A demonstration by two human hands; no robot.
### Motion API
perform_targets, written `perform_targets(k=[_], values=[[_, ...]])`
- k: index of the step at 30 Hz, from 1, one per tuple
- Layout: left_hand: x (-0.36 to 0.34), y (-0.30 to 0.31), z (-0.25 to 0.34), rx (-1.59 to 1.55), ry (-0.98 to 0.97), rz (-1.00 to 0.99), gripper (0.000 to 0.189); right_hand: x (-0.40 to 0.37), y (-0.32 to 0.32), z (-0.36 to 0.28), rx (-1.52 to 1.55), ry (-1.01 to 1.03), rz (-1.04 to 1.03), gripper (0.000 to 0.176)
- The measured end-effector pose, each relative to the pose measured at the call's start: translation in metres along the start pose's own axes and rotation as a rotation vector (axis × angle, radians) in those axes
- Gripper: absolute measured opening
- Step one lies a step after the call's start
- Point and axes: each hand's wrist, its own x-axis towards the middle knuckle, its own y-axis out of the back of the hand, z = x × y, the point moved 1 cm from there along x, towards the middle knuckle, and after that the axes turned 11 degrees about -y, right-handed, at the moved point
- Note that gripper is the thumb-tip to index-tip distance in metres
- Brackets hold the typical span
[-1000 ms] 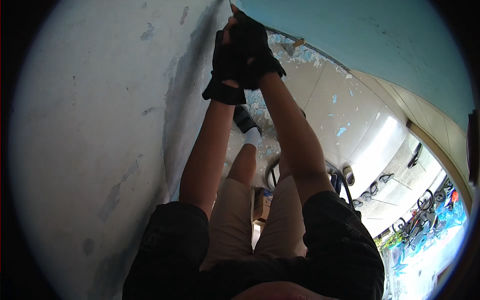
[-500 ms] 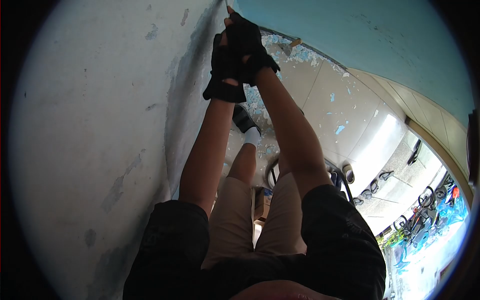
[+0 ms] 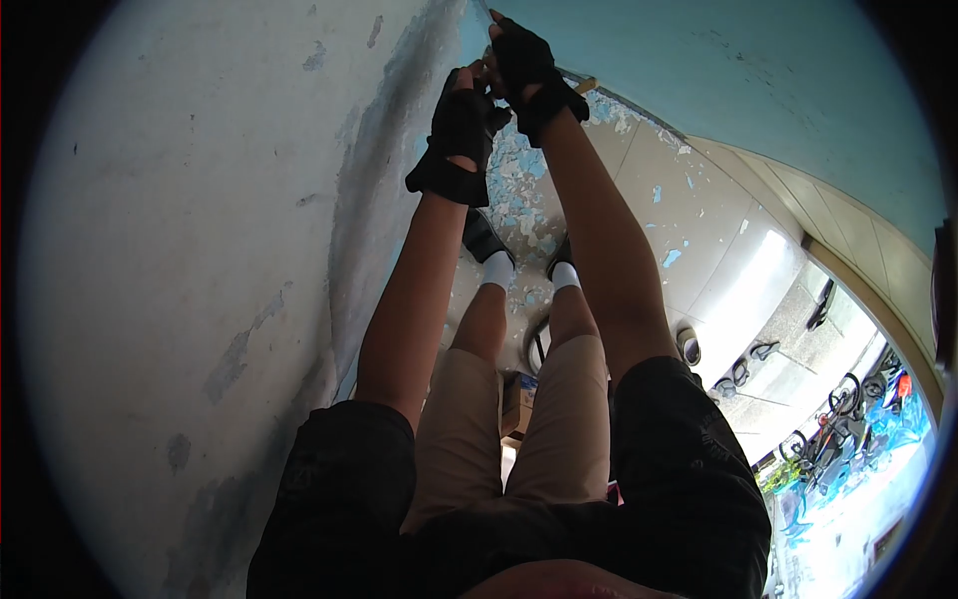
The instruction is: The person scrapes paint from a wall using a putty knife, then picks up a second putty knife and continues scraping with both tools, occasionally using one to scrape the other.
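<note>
Gloved hands no longer stacked, now apart, right hand (image 3: 526, 62) higher at the wall corner (image 3: 467, 22), left hand (image 3: 459, 125) just below against it, both grips curled, contents can't tell, paint flakes (image 3: 514, 175) on the floor (image 3: 699, 250) beneath.

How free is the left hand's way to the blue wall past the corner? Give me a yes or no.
Likely yes. The left hand is up by the grey wall just below the corner, and the blue wall begins right beside it. Only the right hand crowds the space between.

A scraped grey wall (image 3: 200, 250) meets a turquoise wall (image 3: 748, 70); paint flakes (image 3: 519, 190) litter the sunlit tiled floor (image 3: 699, 250) below.
</note>
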Motion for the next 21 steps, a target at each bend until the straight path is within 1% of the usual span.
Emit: perform_targets(k=[1, 2, 3, 4, 6, 7, 8, 9, 10, 11, 15, 16, 17, 18, 19, 21], values=[[-0.003, -0.002, 0.003, -0.003, -0.007, -0.004, 0.034, 0.001, 0.001, 0.003, -0.116, 0.116, 0.075, 0.039], [-0.007, -0.002, 0.006, 0.371, -0.131, -0.066, 0.036, 0.002, 0.0, 0.004, -0.228, 0.232, 0.151, 0.039], [-0.01, -0.002, 0.008, 0.745, -0.249, -0.123, 0.038, 0.003, -0.001, 0.008, -0.228, 0.235, 0.152, 0.039], [-0.008, -0.002, 0.008, 0.745, -0.252, -0.126, 0.038, 0.003, -0.007, 0.01, -0.318, 0.319, 0.197, 0.039], [-0.005, 0.006, 0.006, 0.361, -0.108, 0.026, 0.042, 0.004, -0.021, 0.017, -0.495, 0.484, 0.283, 0.04], [-0.001, 0.015, 0.0, 0.365, -0.105, 0.026, 0.042, -0.002, -0.027, 0.009, -0.367, 0.451, 0.225, 0.042], [0.008, 0.024, -0.005, 0.361, -0.181, 0.037, 0.043, 0.005, -0.033, 0.01, -0.363, 0.452, 0.226, 0.042], [0.015, 0.034, -0.011, 0.358, -0.253, 0.045, 0.044, 0.014, -0.04, 0.01, -0.339, 0.515, 0.265, 0.042], [0.011, 0.036, -0.012, 0.359, -0.241, 0.05, 0.044, 0.014, -0.043, 0.015, -0.32, 0.567, 0.3, 0.042], [0.012, 0.038, -0.009, 0.368, -0.238, 0.049, 0.045, 0.014, -0.046, 0.021, -0.269, 0.514, 0.332, 0.042], [0.015, 0.051, -0.003, 0.426, -0.251, 0.037, 0.044, 0.006, -0.047, 0.016, -0.255, 0.453, 0.305, 0.042], [0.016, 0.049, -0.003, 0.43, -0.254, 0.036, 0.044, 0.003, -0.038, 0.012, -0.185, 0.446, 0.224, 0.042], [0.014, 0.046, -0.007, 0.359, -0.223, 0.028, 0.044, 0.001, -0.036, 0.011, -0.113, 0.434, 0.144, 0.042], [0.01, 0.044, -0.011, 0.283, -0.187, 0.025, 0.044, 0.004, -0.036, 0.016, -0.115, 0.427, 0.145, 0.042], [0.009, 0.043, -0.01, 0.277, -0.187, 0.028, 0.044, 0.016, -0.034, 0.022, -0.135, 0.384, 0.173, 0.041], [0.004, 0.04, -0.004, 0.388, -0.198, 0.057, 0.043, 0.021, -0.033, 0.035, -0.152, 0.343, 0.201, 0.041]])
